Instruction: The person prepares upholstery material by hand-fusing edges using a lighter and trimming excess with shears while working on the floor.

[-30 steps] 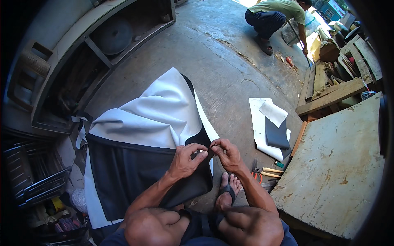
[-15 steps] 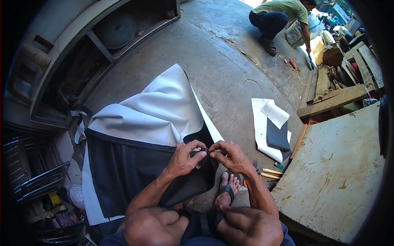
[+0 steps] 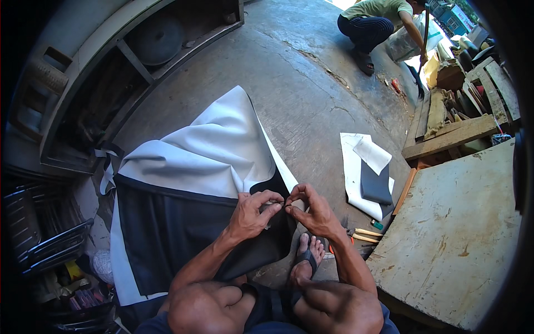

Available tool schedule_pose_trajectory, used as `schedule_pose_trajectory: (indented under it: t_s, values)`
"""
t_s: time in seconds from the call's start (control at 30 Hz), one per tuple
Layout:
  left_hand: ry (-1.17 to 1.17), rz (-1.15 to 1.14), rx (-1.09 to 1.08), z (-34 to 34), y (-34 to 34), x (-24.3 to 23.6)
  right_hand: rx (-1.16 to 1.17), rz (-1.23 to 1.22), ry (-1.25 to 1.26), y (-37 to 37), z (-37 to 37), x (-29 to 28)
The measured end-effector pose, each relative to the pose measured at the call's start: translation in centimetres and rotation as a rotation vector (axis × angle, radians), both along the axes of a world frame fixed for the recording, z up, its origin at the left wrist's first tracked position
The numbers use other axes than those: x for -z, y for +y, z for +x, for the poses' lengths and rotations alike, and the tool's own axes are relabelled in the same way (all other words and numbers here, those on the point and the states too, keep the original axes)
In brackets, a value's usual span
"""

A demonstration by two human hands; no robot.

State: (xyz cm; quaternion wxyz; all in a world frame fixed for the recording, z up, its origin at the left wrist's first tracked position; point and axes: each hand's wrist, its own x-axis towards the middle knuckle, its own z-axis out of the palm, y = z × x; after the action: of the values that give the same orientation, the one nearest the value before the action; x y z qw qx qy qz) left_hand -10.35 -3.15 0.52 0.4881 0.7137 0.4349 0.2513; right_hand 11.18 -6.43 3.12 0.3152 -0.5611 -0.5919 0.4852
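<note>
The sheet [image 3: 203, 150], white on one face and black on the other, is spread on the floor [image 3: 300, 122] before the knees, its white part rumpled and its black part nearest the body. Over its right edge the left hand [image 3: 250, 216] and right hand [image 3: 312, 214] are held almost touching. On each, thumb and forefinger are brought close at the tips, by a tiny dark bit; whether it is pinched by either cannot be told. Below the right hand a sandalled foot [image 3: 307, 259] is seen. Beside the right forearm, yellow-handled pliers [image 3: 367, 234] are laid, with white and dark scraps [image 3: 375, 186] beyond. Farther right, a worn board [image 3: 450, 234] is seen; at the top, a crouching co-worker [image 3: 372, 25].
</note>
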Motion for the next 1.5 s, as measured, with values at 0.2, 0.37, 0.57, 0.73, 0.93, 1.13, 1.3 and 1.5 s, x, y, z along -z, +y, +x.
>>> schedule_pose_trajectory:
  t_s: [0.2, 0.37, 0.57, 0.73, 0.93, 1.13, 1.3, 1.5]
  values:
    - [0.004, 0.004, -0.035, 0.1, 0.1, -0.2, 0.036, -0.051, -0.008, -0.1, -0.3, -0.1]
    - [-0.056, 0.049, -0.065, 0.5, 0.1, 0.0, 0.045, -0.052, -0.015, -0.2, -0.2, 0.1]
    - [0.000, 0.106, -0.008, 0.2, 0.0, -0.2, 0.035, -0.044, -0.057, -0.2, -0.3, 0.0]
    - [-0.027, 0.202, 0.005, 0.5, -0.2, 0.1, 0.019, -0.039, -0.095, -0.2, -0.4, -0.3]
    - [-0.013, 0.171, 0.014, 0.5, -0.2, 0.0, 0.070, -0.093, -0.027, -0.3, -0.5, -0.2]
    - [-0.036, 0.112, 0.035, 0.5, -0.3, 0.2, 0.182, -0.127, 0.169, -1.4, -0.6, 2.1]
    - [-0.037, 0.108, -0.025, 0.5, -0.3, 0.0, 0.195, -0.060, 0.209, -1.6, -0.8, 3.1]
    - [-0.011, 0.140, -0.065, 0.7, -0.4, 0.1, 0.113, -0.007, 0.238, -1.8, -0.7, 3.5]
